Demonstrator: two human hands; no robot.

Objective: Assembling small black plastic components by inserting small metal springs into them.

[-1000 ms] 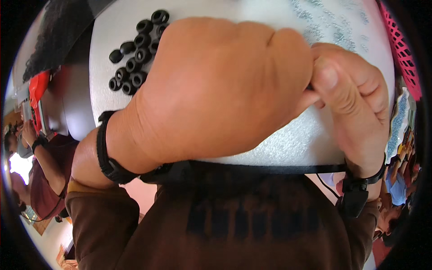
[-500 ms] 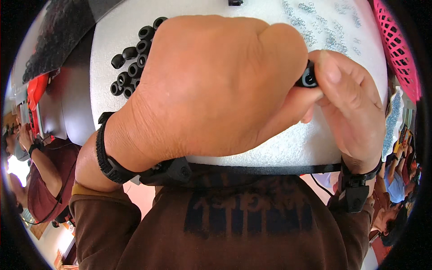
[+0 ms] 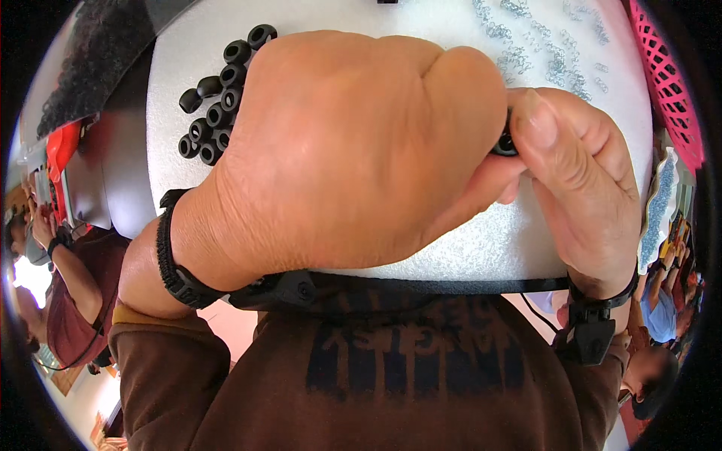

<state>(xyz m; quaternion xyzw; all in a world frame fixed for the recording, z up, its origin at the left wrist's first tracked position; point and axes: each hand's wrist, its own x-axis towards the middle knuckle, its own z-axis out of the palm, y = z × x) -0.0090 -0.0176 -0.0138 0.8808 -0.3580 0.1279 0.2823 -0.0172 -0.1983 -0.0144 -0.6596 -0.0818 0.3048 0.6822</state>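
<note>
My left hand (image 3: 368, 150) is closed, its back toward me, with thumb and finger pinching a small black barrel-shaped piece (image 3: 507, 144). Most of that piece is hidden between the fingers. From the right, the thumb and fingertips of my right hand (image 3: 575, 173) press on the same piece, so both hands meet at it. Left of my left hand lies a group of similar black barrel-shaped pieces (image 3: 219, 114) with round holes, partly covered by the hand. Small silvery wire springs (image 3: 556, 60) are scattered beyond my right hand.
A white foam-like sheet (image 3: 481, 240) covers the work surface, with a dark front edge. A pink mesh basket (image 3: 665, 83) stands at the right, near a tray of bluish bits (image 3: 656, 203). Dark material in clear plastic (image 3: 90, 68) lies far left. Other people sit at both sides.
The black piece has turned and sunk deeper between my fingertips, so less of its pale-ringed end shows. My right thumb has shifted slightly left over it.
</note>
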